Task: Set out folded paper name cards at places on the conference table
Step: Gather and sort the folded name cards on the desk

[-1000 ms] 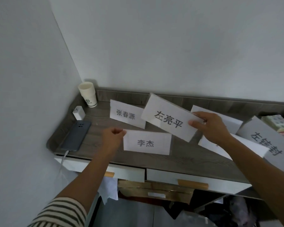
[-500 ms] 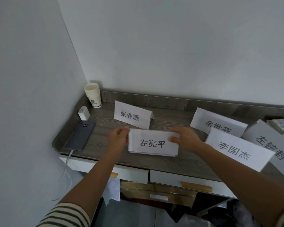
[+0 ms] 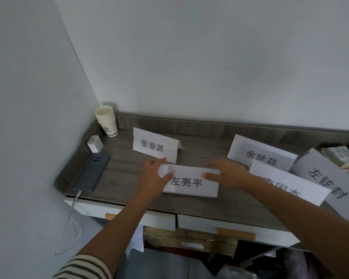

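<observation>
Since half a second ago both hands have slid up onto the top fold of the 左亮平 card point(image 3: 191, 183), which sits at frame centre near the front edge of the wooden table point(image 3: 189, 204). Left hand point(image 3: 153, 178) pinches the card's left end, thumb over the front; right hand point(image 3: 228, 174) grips its right end the same way. Behind it stands the 张春源 card point(image 3: 154, 146); three more cards crowd the right. Stacked paper cups point(image 3: 107, 120), a charger point(image 3: 95, 143) and a phone point(image 3: 91, 172) occupy the left.
</observation>
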